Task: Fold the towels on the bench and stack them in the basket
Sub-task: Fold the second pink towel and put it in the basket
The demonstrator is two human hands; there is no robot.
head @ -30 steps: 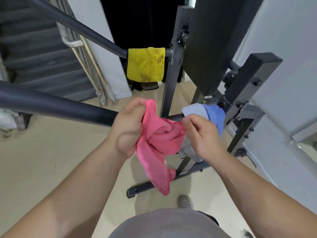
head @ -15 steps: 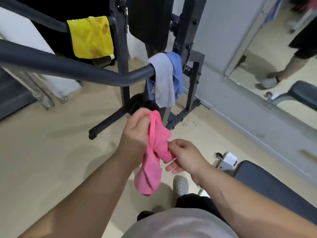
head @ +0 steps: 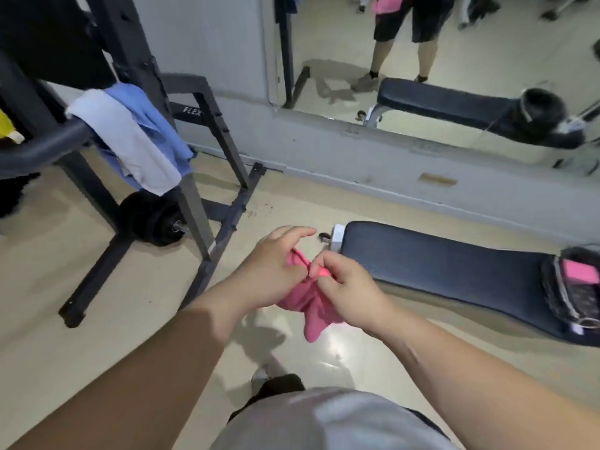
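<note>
A pink towel (head: 312, 307) hangs bunched between my two hands above the floor, just left of the dark padded bench (head: 438, 271). My left hand (head: 272, 268) grips its upper edge, and my right hand (head: 343, 289) pinches the cloth right beside it. A black mesh basket (head: 556, 298) lies on the bench's right end with a folded pink towel (head: 580, 276) inside. On a bar of the weight rack at the left, a white towel (head: 130, 141) and a blue towel (head: 152, 125) are draped. A bit of yellow towel (head: 6, 128) shows at the left edge.
The dark weight rack (head: 207, 177) with a black weight plate (head: 151, 219) stands at the left. A wall mirror (head: 454, 60) behind the bench reflects the bench and a person's legs. My own feet are on the beige floor (head: 48, 287) below the hands.
My view has swung right, from the rack to the bench and basket. Both hands carried the pink towel along, and the right hand moved up to pinch it next to the left.
</note>
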